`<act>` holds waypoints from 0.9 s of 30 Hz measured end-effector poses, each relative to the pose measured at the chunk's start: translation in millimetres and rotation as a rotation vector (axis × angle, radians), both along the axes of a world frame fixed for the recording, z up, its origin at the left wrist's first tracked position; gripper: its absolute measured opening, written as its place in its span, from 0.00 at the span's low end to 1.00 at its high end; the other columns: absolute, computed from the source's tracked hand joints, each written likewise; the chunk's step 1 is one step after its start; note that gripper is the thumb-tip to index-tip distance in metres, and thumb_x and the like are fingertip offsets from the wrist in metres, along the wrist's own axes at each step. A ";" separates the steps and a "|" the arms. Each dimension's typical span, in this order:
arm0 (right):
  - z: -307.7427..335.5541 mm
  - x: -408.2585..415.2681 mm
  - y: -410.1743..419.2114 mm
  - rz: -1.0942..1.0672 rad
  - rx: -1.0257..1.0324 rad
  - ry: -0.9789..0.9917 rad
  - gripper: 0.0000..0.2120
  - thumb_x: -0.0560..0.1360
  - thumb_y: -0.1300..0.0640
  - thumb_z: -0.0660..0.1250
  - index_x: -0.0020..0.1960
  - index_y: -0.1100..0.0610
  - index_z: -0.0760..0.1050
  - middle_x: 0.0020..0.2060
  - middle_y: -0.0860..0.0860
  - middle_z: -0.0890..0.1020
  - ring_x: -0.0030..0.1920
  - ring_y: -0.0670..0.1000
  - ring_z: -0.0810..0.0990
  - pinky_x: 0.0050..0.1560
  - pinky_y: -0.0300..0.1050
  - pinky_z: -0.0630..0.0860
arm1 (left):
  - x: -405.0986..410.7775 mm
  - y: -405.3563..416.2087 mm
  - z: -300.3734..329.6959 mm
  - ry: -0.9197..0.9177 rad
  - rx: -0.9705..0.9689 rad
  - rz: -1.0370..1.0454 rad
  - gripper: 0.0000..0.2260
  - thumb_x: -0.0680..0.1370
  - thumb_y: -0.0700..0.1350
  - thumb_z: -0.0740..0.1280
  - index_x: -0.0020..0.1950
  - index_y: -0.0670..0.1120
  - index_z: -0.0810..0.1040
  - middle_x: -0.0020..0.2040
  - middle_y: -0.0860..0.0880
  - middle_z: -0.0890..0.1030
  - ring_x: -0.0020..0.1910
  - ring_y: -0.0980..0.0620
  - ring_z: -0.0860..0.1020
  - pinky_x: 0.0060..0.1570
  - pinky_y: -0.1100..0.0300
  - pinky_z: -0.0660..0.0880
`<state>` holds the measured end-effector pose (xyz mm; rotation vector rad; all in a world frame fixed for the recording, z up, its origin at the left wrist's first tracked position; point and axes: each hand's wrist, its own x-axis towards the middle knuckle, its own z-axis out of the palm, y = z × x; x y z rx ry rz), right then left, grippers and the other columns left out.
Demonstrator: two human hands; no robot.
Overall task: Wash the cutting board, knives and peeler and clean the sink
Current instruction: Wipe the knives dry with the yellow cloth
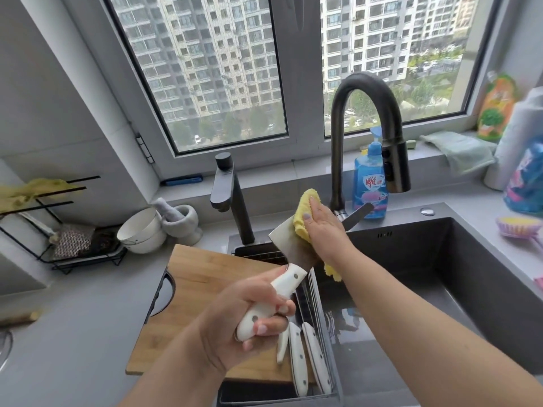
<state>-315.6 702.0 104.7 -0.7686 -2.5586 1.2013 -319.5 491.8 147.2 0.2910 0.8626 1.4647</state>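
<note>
Left hand [246, 312] grips white handle of cleaver [286, 245], blade pointing up and away over the sink [440, 259]. Right hand [321, 221] presses yellow cloth [304, 218] flat against the blade, fingers straight. Wooden cutting board [205, 292] lies across sink's left edge and the table [73, 333]. Three white-handled utensils [302, 356] stand in a narrow rack [326, 333] beside the board. Black gooseneck faucet [367, 118] behind the hands, second smaller black tap [232, 198] to its left. Blue soap bottle [370, 177] behind faucet. White bowls [141, 230], grey mortar and pestle [179, 218], black wire rack [58, 230] on left. Pink-yellow brush [518, 226] far right.
</note>
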 end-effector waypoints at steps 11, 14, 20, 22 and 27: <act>2.2 14.1 -44.1 0.192 0.086 -0.012 0.22 0.83 0.44 0.45 0.77 0.38 0.48 0.77 0.41 0.46 0.77 0.44 0.40 0.75 0.53 0.36 | 0.9 -11.1 -20.8 -0.104 0.047 0.069 0.22 0.70 0.30 0.60 0.64 0.41 0.72 0.37 0.42 0.69 0.20 0.52 0.73 0.14 0.67 0.66; -10.2 10.4 -23.4 -0.007 0.037 0.057 0.24 0.83 0.44 0.46 0.78 0.42 0.47 0.78 0.46 0.50 0.77 0.50 0.48 0.76 0.53 0.44 | 3.7 -17.1 -22.0 -0.067 0.093 0.030 0.26 0.72 0.30 0.58 0.69 0.44 0.64 0.38 0.42 0.69 0.22 0.52 0.75 0.16 0.66 0.63; -19.7 3.5 -17.5 -0.402 -1.020 0.386 0.20 0.82 0.46 0.52 0.66 0.55 0.72 0.61 0.57 0.77 0.59 0.58 0.76 0.63 0.59 0.72 | -2.9 -34.0 -22.8 -0.010 0.136 -0.010 0.23 0.72 0.31 0.58 0.66 0.43 0.75 0.38 0.41 0.70 0.22 0.53 0.75 0.17 0.65 0.60; -19.9 4.5 -20.5 -0.315 -1.512 0.472 0.22 0.81 0.46 0.51 0.59 0.59 0.78 0.57 0.61 0.80 0.54 0.62 0.80 0.57 0.62 0.75 | -5.2 -37.5 -18.8 0.058 0.062 0.045 0.24 0.69 0.32 0.63 0.65 0.42 0.73 0.36 0.41 0.70 0.19 0.53 0.72 0.16 0.68 0.61; -22.6 6.3 -63.8 -0.157 -1.757 0.460 0.24 0.81 0.45 0.54 0.62 0.63 0.76 0.60 0.61 0.79 0.58 0.62 0.79 0.58 0.61 0.75 | -14.4 -41.5 -11.8 0.308 -0.207 0.171 0.13 0.71 0.38 0.68 0.49 0.42 0.66 0.34 0.42 0.73 0.17 0.54 0.69 0.16 0.70 0.62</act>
